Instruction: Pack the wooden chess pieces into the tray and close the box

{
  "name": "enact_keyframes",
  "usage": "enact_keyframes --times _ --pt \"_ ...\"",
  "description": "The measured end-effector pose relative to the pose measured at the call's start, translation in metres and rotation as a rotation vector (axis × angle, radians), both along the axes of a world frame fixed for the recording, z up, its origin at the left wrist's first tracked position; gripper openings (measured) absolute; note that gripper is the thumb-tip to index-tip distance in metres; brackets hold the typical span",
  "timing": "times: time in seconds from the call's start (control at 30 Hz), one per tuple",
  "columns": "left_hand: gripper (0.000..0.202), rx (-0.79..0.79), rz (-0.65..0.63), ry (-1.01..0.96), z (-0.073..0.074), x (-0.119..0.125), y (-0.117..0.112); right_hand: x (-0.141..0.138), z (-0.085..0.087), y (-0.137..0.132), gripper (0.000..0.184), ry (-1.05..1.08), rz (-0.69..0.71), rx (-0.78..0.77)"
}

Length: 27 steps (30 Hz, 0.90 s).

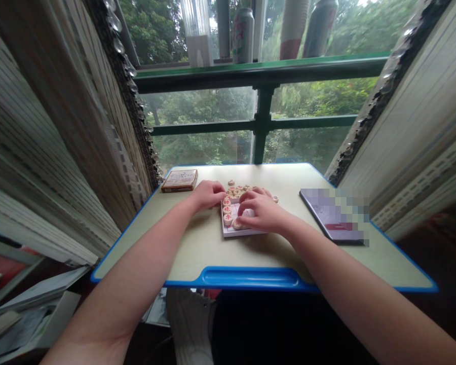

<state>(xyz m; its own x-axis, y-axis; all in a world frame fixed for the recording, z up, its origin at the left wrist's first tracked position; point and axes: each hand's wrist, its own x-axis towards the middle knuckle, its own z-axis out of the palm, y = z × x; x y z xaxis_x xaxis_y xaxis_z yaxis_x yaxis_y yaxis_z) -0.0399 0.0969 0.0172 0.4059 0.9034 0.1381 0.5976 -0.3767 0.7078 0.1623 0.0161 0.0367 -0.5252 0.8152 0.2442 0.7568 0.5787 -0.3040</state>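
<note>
A small white tray (pixel 231 232) with round wooden chess discs (pixel 228 219) sits in the middle of a beige desk (pixel 197 243) with a blue rim. More discs (pixel 235 189) lie loose behind the tray. My left hand (pixel 209 195) rests at the tray's left far corner, fingers curled against the discs. My right hand (pixel 260 212) lies over the tray, fingers bent down onto discs inside it. What the fingertips pinch is hidden.
A brown box lid (pixel 179 180) lies at the desk's back left. A purple booklet (pixel 332 215) lies on the right. Stacks of paper rise on both sides. Behind is a green-framed window (pixel 262 121) with cans and cups (pixel 243 35) on its sill.
</note>
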Motion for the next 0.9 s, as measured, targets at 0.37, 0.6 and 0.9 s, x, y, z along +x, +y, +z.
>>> enact_keyframes --times 0.37,0.6,0.9 --pt "0.019 0.117 -0.021 0.071 0.0047 0.0018 -0.0036 0.0014 -0.0012 -0.0007 0.011 -0.024 0.091 -0.057" --pt "0.02 0.171 -0.044 0.096 0.0038 0.0006 -0.001 -0.0031 0.0011 -0.0047 0.008 -0.014 0.138 -0.064" --pt "0.021 0.181 -0.059 0.127 0.0033 -0.0001 0.0001 -0.0051 0.003 -0.0062 0.008 0.006 0.14 -0.06"
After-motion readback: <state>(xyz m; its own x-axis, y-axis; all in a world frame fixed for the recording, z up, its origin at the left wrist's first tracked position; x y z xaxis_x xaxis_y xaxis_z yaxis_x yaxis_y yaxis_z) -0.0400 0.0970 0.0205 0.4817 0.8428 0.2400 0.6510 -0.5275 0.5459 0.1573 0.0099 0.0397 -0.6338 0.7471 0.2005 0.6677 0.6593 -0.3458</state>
